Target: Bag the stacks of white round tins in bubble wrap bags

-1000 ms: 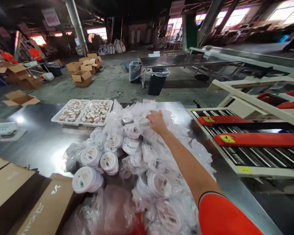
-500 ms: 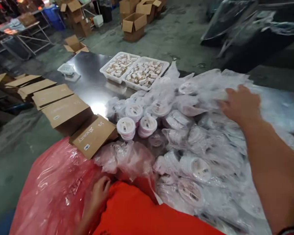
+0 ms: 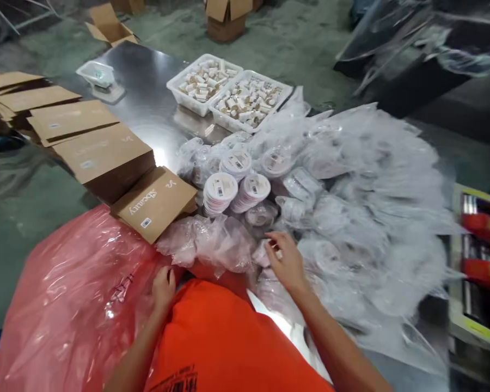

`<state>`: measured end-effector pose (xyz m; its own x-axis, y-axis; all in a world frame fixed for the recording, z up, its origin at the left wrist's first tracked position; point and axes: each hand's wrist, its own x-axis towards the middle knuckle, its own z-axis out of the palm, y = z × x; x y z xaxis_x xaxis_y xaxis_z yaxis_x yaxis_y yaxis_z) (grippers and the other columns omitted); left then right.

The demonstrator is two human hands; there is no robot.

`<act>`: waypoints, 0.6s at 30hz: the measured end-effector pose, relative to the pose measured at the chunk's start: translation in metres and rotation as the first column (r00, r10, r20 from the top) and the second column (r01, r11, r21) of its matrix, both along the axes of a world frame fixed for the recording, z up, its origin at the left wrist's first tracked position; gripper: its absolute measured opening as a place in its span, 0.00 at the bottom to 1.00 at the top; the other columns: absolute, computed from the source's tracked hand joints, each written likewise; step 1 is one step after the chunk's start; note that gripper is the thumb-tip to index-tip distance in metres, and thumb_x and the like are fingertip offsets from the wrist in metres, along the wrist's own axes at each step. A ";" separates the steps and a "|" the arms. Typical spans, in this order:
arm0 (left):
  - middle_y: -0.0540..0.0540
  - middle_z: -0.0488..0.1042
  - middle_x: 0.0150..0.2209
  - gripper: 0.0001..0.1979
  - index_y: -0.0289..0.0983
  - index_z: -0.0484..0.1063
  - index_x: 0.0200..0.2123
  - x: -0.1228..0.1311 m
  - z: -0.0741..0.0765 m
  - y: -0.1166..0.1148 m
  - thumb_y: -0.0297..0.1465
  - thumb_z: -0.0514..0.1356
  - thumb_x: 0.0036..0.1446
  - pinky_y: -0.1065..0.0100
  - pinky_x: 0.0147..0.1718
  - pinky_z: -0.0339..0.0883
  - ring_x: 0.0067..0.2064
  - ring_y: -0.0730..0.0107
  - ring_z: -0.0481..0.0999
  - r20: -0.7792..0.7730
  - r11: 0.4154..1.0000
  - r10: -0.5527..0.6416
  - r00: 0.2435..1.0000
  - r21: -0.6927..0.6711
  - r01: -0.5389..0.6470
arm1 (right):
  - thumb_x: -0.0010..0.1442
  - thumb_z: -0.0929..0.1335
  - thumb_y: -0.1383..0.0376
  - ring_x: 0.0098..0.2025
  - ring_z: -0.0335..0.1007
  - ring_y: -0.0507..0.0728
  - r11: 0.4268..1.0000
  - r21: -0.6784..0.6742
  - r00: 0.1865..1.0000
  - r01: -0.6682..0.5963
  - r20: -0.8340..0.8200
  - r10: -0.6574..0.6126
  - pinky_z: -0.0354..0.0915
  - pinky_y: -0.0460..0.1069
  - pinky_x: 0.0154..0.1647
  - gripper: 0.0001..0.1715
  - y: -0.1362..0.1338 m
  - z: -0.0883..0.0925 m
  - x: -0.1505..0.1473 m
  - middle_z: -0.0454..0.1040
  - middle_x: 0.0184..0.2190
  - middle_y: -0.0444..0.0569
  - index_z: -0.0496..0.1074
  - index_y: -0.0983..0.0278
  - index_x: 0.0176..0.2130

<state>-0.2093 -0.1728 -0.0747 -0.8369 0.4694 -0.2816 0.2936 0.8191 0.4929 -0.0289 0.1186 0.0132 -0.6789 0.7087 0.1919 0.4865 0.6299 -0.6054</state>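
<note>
My left hand is curled closed at the upper edge of a big red plastic bag, low in the view. My right hand is just above a heap of clear plastic bags holding stacks of round white discs. Its fingers are bent but apart, and nothing shows between them. Just beyond it, short stacks of round labelled discs stand out of their bags. Crumpled clear plastic lies between my hands. Brown cardboard boxes overlap in a row at the left.
Two white baskets of small white-and-gold pieces stand on the dark shiny table. A small white tray sits farther left. At the right edge is a pale crate with red items. An open carton is on the floor behind.
My right hand has come back from the far right of the bag heap to its near left side. My left hand stays at the red bag. The view has tilted down.
</note>
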 end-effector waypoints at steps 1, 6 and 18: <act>0.39 0.77 0.38 0.14 0.35 0.73 0.39 0.001 0.003 0.010 0.31 0.48 0.60 0.63 0.39 0.67 0.40 0.60 0.76 -0.012 0.998 -0.036 0.999 0.044 0.037 | 0.62 0.61 0.62 0.38 0.71 0.58 0.993 -0.113 0.996 -0.025 0.077 0.034 0.70 0.54 0.41 0.14 -0.018 -0.013 -0.005 0.72 0.39 0.53 0.70 0.63 0.44; 0.41 0.76 0.32 0.13 0.37 0.75 0.39 0.016 0.028 0.058 0.33 0.52 0.59 0.64 0.40 0.66 0.37 0.62 0.75 -0.073 0.893 -0.384 0.921 0.226 0.390 | 0.55 0.68 0.69 0.57 0.60 0.68 0.999 -0.040 0.911 0.005 0.412 0.011 0.61 0.60 0.55 0.32 -0.055 -0.057 -0.042 0.59 0.60 0.64 0.63 0.65 0.59; 0.37 0.74 0.47 0.16 0.34 0.74 0.41 0.016 0.047 0.102 0.35 0.50 0.60 0.57 0.52 0.65 0.51 0.56 0.72 0.204 0.877 -0.381 0.902 0.389 0.283 | 0.61 0.65 0.60 0.38 0.69 0.57 0.875 -0.430 0.973 -0.221 -0.042 0.225 0.63 0.52 0.42 0.11 -0.016 0.005 0.008 0.75 0.35 0.49 0.72 0.63 0.31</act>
